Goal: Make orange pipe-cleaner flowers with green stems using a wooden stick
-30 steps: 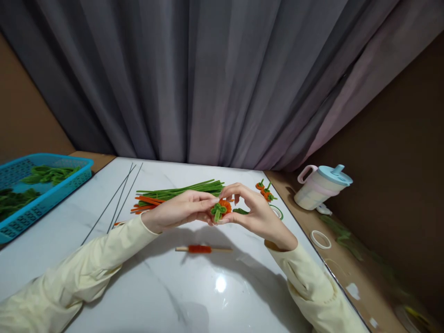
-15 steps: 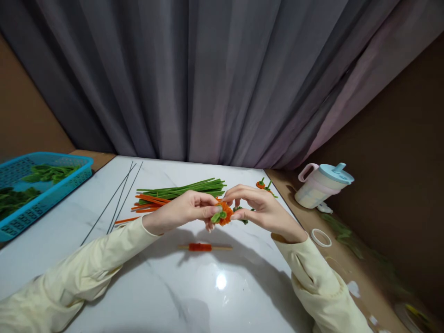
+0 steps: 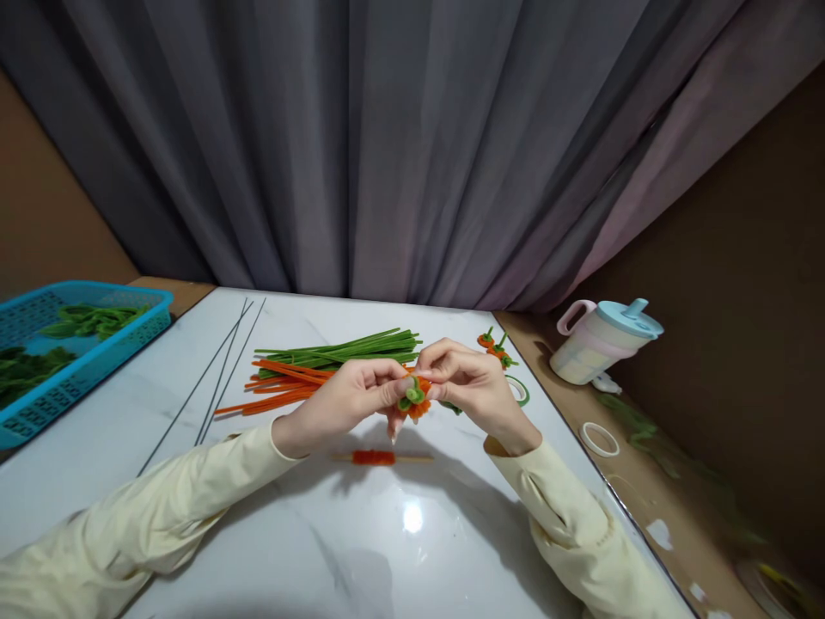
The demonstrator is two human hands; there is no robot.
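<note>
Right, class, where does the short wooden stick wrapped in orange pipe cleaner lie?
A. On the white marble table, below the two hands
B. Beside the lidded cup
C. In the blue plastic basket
A: the short wooden stick wrapped in orange pipe cleaner lies on the white marble table, just below the left hand and right hand.

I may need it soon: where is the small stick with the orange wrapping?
The stick lies on the white table, centre of the head view, just below both hands.

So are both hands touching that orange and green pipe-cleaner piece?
Touching. The head view shows fingertips of the left hand and right hand pinching the orange and green piece from both sides.
</note>
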